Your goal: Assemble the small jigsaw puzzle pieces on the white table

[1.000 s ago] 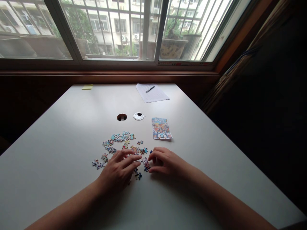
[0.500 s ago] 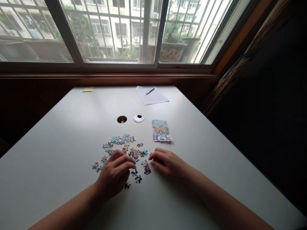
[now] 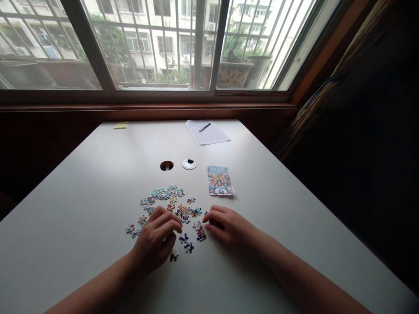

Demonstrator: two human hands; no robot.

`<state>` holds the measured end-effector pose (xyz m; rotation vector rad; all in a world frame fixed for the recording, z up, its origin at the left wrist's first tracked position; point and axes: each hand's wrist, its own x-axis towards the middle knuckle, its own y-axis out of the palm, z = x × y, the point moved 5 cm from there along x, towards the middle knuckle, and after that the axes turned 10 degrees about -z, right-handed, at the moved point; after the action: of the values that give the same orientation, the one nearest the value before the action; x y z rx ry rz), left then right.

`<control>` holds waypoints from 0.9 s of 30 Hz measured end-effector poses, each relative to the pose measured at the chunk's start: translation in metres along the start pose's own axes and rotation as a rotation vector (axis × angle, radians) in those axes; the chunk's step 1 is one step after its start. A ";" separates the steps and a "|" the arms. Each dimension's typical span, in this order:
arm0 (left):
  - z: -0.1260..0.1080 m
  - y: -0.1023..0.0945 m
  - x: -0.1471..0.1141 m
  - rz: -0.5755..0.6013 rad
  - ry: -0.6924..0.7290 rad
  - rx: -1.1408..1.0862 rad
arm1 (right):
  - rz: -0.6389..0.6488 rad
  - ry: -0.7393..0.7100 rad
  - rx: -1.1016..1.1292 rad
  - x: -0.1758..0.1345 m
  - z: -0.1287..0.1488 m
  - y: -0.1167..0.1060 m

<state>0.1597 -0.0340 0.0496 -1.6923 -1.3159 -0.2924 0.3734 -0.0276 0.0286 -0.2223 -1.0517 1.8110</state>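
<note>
Loose jigsaw pieces (image 3: 183,211) lie in a scattered cluster on the white table. My left hand (image 3: 159,235) hovers over the cluster's near left side, its fingers bent and apart, with nothing visible in them; it hides some pieces. To the right, my right hand (image 3: 227,224) rests on the table, fingers loosely curled and a gap showing between thumb and fingers. Close to its fingertips is a small joined block of puzzle pieces (image 3: 199,231). Between the hands lie a few dark blue pieces (image 3: 186,244), and a lone piece (image 3: 174,255) sits nearest me.
A picture sheet (image 3: 220,181) of the puzzle lies beyond my right hand. Farther back are a cable hole (image 3: 166,165), its round cover (image 3: 189,164), paper sheets (image 3: 214,138) with a pen (image 3: 204,127), and yellow sticky notes (image 3: 121,125). A barred window stands behind the table.
My left hand has drawn back slightly to the left, showing more of the dark blue pieces. My right hand stays nearly still. The whole view has shifted slightly.
</note>
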 end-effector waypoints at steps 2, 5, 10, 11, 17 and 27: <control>0.001 0.000 0.000 0.000 -0.005 -0.008 | 0.000 -0.005 -0.004 0.000 0.000 0.000; 0.002 0.000 -0.001 0.009 -0.005 -0.022 | 0.001 -0.006 -0.011 -0.001 -0.001 0.000; 0.004 -0.001 -0.001 0.021 -0.019 -0.041 | 0.002 -0.008 -0.003 -0.002 -0.002 0.001; 0.004 -0.001 -0.002 0.023 -0.019 -0.045 | 0.003 -0.006 -0.002 -0.002 -0.002 0.001; 0.006 -0.001 -0.003 0.027 -0.027 -0.053 | 0.006 -0.004 0.012 -0.002 -0.002 0.002; 0.007 -0.001 -0.005 0.031 -0.015 -0.048 | -0.007 -0.025 0.016 -0.002 -0.003 0.000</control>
<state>0.1551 -0.0317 0.0435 -1.7568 -1.3019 -0.2958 0.3757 -0.0275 0.0260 -0.1864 -1.0533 1.8192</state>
